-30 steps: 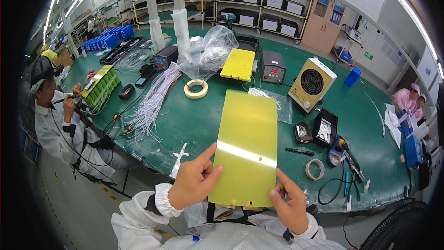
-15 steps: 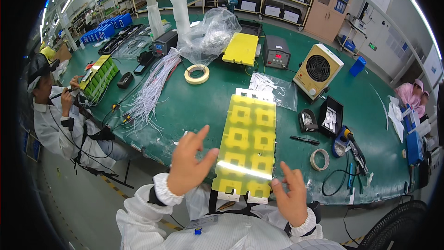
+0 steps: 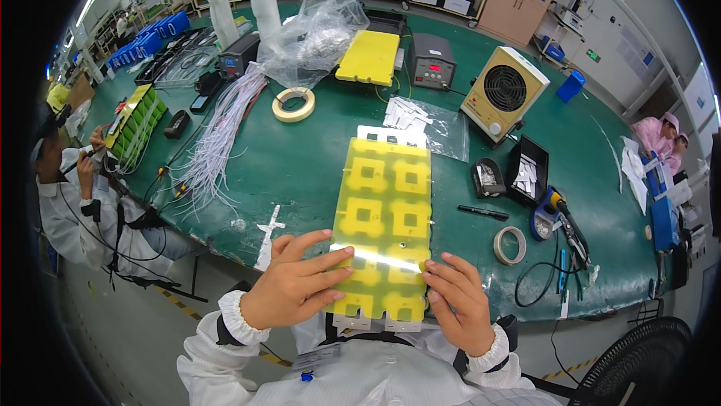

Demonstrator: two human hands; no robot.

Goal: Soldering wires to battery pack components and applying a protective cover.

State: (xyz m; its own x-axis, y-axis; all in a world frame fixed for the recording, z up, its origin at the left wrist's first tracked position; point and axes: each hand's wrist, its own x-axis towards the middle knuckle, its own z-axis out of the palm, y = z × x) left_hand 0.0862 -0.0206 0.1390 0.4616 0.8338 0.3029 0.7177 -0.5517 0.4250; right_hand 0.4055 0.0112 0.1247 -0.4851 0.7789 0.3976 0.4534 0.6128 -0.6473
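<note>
Before me a long yellow translucent panel [image 3: 381, 226] with square cut-outs lies at the front edge of the green table. White, metal-looking tabs stick out at its near and far ends. My left hand [image 3: 294, 278] rests on the panel's left edge, fingers stretched and spread. At the right edge my right hand [image 3: 460, 297] touches the panel with its fingertips, its fingers extended and somewhat apart. Neither hand is wrapped round anything. A glare stripe crosses the panel between the hands.
Right of the panel are a black marker [image 3: 483, 213], a tape roll [image 3: 510, 245], a black parts bin [image 3: 528, 171], a soldering iron [image 3: 572, 230] and an ionizer fan [image 3: 504, 89]. White wires [image 3: 214, 135] lie left. A co-worker [image 3: 67, 196] sits at far left; a floor fan [image 3: 638, 365] stands lower right.
Both hands have come down from above the panel's sides onto its edges. The view has shifted, so the table's things sit slightly further left and higher.
</note>
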